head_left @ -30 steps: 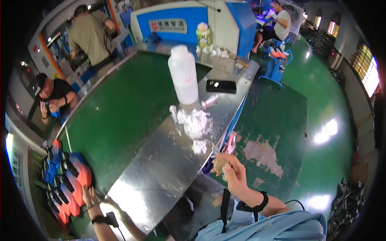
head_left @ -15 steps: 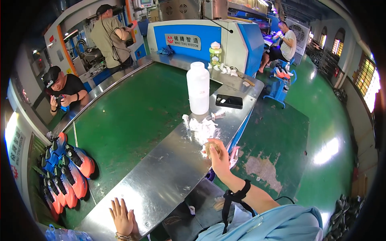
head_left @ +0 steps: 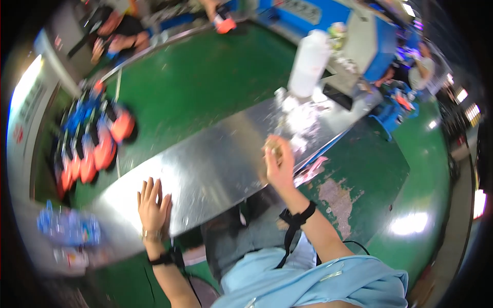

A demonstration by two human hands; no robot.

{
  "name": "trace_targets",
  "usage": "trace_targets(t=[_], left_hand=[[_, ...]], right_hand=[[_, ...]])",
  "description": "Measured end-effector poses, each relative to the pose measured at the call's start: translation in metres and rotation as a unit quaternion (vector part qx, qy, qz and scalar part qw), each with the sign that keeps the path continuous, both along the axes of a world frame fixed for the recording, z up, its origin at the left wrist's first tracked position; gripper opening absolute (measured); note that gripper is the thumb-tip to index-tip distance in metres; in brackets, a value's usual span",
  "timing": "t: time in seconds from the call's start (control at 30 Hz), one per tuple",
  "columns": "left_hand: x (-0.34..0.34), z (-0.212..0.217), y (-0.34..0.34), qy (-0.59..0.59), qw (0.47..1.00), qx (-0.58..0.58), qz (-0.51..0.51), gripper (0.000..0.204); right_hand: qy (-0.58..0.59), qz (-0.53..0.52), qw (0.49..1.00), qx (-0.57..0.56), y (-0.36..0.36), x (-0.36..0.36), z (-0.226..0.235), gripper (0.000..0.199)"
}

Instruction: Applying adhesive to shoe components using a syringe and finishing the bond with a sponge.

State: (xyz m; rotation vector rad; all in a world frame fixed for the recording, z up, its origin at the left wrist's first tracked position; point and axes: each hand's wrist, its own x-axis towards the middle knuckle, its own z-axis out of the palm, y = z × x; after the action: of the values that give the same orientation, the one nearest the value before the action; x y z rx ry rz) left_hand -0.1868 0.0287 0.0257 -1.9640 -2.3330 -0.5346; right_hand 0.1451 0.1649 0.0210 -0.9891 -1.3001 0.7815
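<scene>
My left hand [head_left: 153, 209] lies flat on the bare metal ledge [head_left: 215, 164], fingers stretched out, holding nothing. In my right hand [head_left: 280, 167], raised over the ledge, the fingers curl round a small tan wad [head_left: 273, 149]; blur hides its exact kind. Just beyond that hand is a heap of crumpled white scraps [head_left: 302, 120], spread on the metal. A tall white plastic bottle [head_left: 309, 64] stands behind the heap, with a black phone [head_left: 337, 96] lying to its right.
Orange, blue and black shoes [head_left: 105, 151] line the left side of the green surface [head_left: 195, 77]. A clear bluish plastic bottle [head_left: 69, 226] lies at the near left. Pink material [head_left: 310, 172] hangs at the ledge's right edge. A person [head_left: 123, 36] sits at the far left.
My view has tilted down and swung, bringing my left forearm and the bluish bottle further in. A person's hand with an orange shoe now shows at the green surface's far edge. My right hand keeps the wad.
</scene>
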Motion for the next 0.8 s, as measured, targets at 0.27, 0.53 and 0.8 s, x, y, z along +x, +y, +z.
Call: trace_targets(t=[0.27, 0.53, 0.8], left_hand=[[0.030, -0.005, -0.031, 0.008, 0.997, 0.034, 0.063, 0.043], [0.024, -0.007, -0.022, 0.027, 0.995, 0.083, 0.057, 0.037], [0.021, -0.014, -0.027, 0.023, 0.992, 0.116, 0.054, 0.036]], right_hand=[[-0.160, 0.027, 0.981, 0.107, 0.012, -0.005, 0.001, 0.032], [-0.285, 0.017, 0.950, 0.130, 0.014, -0.013, 0.001, 0.037], [-0.340, 0.024, 0.933, 0.112, 0.008, -0.014, -0.003, 0.053]])
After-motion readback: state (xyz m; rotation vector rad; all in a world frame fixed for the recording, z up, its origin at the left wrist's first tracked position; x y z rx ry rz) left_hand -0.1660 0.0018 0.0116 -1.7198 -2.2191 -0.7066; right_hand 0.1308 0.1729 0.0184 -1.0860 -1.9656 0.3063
